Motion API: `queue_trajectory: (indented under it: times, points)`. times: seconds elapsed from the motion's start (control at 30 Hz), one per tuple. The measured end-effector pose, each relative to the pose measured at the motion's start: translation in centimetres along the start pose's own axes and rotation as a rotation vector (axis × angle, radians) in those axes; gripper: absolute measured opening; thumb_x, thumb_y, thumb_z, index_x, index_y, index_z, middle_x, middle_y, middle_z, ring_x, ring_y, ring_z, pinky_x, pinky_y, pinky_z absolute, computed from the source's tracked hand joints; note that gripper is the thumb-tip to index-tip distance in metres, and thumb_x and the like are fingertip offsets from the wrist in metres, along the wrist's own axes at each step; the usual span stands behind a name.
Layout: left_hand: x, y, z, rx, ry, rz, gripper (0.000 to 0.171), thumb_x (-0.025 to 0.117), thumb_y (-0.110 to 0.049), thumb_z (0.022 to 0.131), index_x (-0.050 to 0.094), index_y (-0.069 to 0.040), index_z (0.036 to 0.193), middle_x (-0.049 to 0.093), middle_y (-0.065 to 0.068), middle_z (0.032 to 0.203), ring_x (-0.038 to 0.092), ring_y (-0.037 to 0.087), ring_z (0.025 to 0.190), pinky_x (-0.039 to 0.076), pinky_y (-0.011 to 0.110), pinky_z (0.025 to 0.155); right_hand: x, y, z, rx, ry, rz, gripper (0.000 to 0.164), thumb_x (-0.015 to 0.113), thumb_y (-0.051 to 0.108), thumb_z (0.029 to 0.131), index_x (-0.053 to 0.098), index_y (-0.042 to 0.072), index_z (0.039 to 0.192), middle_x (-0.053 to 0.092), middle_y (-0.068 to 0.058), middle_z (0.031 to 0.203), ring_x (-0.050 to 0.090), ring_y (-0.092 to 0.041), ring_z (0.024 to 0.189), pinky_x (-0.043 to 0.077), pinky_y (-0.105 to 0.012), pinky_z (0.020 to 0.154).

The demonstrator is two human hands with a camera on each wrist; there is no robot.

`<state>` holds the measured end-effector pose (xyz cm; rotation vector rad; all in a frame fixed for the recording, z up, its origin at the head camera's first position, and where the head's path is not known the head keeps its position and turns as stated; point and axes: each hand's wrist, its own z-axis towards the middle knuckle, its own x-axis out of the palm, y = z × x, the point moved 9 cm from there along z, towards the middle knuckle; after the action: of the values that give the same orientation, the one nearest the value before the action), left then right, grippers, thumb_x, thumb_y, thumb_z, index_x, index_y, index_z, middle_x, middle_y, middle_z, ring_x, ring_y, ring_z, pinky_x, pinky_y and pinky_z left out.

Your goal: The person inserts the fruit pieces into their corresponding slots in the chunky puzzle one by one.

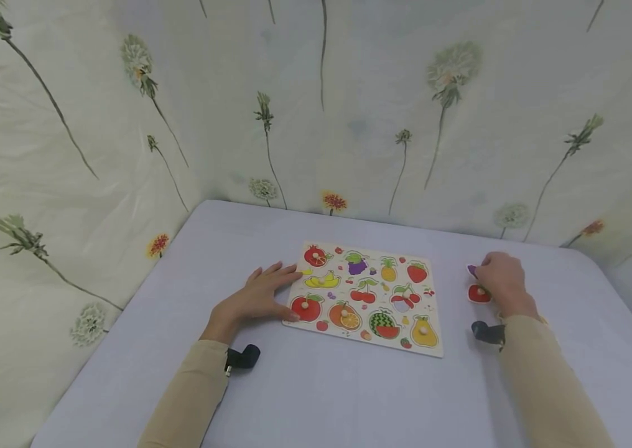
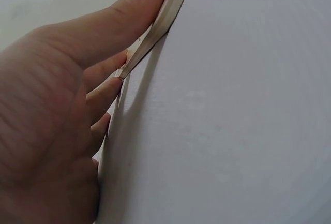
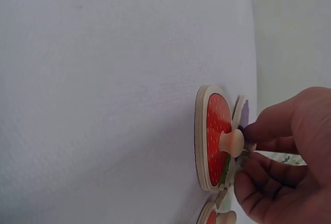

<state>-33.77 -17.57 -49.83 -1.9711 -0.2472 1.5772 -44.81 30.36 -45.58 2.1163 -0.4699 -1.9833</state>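
My left hand lies at the left edge of a wooden fruit puzzle board, fingers spread and thumb on the near left corner. In the left wrist view, the thumb presses on the board's rim and the other fingers run along its side. Off the board's right side, my right hand pinches a purple puzzle piece, partly hidden behind the fingers. Just nearer than it lies a strawberry puzzle piece, flat with its round wooden knob upward.
Another red knobbed piece shows at the bottom of the right wrist view. On the board, the apple, orange and pear have knobs. A flower-patterned curtain hangs behind the pale tabletop.
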Motion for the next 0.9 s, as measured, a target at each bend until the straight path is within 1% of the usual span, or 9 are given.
queue_trajectory:
  times: [0.07,0.17,0.4,0.57,0.67,0.77,0.8,0.9]
  points:
    - [0.0,0.0,0.0,0.003,-0.001,0.002,0.093,0.080,-0.053,0.072,0.038,-0.034,0.153,0.029,-0.010,0.164,0.009,0.020,0.157,0.001,0.053,0.127,0.1,-0.1,-0.1,0.028,0.021,0.010,0.030,0.051,0.016,0.092,0.061,-0.009,0.106,0.064,-0.023,0.092,0.055,-0.032,0.079,0.044,-0.030,0.054]
    - [0.0,0.1,0.1,0.007,-0.005,0.007,0.093,0.080,-0.055,0.072,0.038,-0.035,0.153,0.029,-0.011,0.164,0.009,0.019,0.157,0.001,0.053,0.127,0.2,-0.2,-0.1,0.046,0.027,0.021,0.031,0.050,0.014,0.091,0.060,-0.009,0.109,0.063,-0.025,0.097,0.055,-0.033,0.081,0.045,-0.030,0.055]
    - [0.1,0.2,0.2,0.010,-0.011,0.015,0.093,0.080,-0.055,0.072,0.038,-0.035,0.153,0.029,-0.010,0.164,0.010,0.020,0.157,0.002,0.052,0.127,0.2,0.4,-0.2,0.011,0.003,0.014,0.027,0.053,0.014,0.091,0.062,-0.007,0.104,0.063,-0.022,0.090,0.055,-0.030,0.076,0.043,-0.029,0.052]
    - [0.0,0.2,0.1,0.005,-0.015,0.013,0.093,0.080,-0.055,0.071,0.038,-0.035,0.153,0.030,-0.010,0.164,0.010,0.019,0.157,0.002,0.053,0.127,0.4,1.5,-0.4,0.004,0.018,0.030,0.028,0.053,0.015,0.092,0.061,-0.007,0.108,0.063,-0.024,0.096,0.055,-0.030,0.077,0.046,-0.029,0.054]
    - [0.0,0.2,0.1,0.002,-0.016,0.007,0.093,0.080,-0.055,0.071,0.039,-0.035,0.152,0.030,-0.010,0.164,0.010,0.019,0.157,0.002,0.053,0.127,0.3,2.5,-0.2,-0.029,-0.005,0.022,0.027,0.054,0.014,0.091,0.061,-0.006,0.107,0.064,-0.024,0.098,0.056,-0.031,0.078,0.045,-0.028,0.055]
    - [0.0,0.2,0.1,-0.001,-0.015,0.010,0.093,0.080,-0.055,0.072,0.039,-0.035,0.152,0.029,-0.011,0.164,0.010,0.019,0.157,0.002,0.053,0.127,0.4,3.3,-0.1,-0.040,-0.010,0.030,0.027,0.055,0.016,0.092,0.061,-0.005,0.108,0.064,-0.024,0.098,0.057,-0.031,0.079,0.047,-0.029,0.054]
    - [0.0,0.2,0.1,-0.001,-0.014,0.011,0.092,0.080,-0.055,0.072,0.039,-0.035,0.152,0.029,-0.011,0.164,0.010,0.019,0.157,0.002,0.053,0.127,0.4,3.6,-0.2,-0.046,-0.015,0.029,0.027,0.055,0.016,0.092,0.062,-0.004,0.108,0.064,-0.024,0.099,0.056,-0.031,0.080,0.048,-0.029,0.055]
    - [0.0,0.1,0.0,-0.002,-0.012,0.011,0.092,0.080,-0.055,0.072,0.039,-0.035,0.152,0.029,-0.012,0.164,0.010,0.018,0.157,0.002,0.053,0.127,0.8,4.1,-0.2,-0.033,0.005,0.043,0.028,0.056,0.017,0.093,0.061,-0.003,0.112,0.063,-0.024,0.104,0.056,-0.033,0.085,0.049,-0.033,0.061]
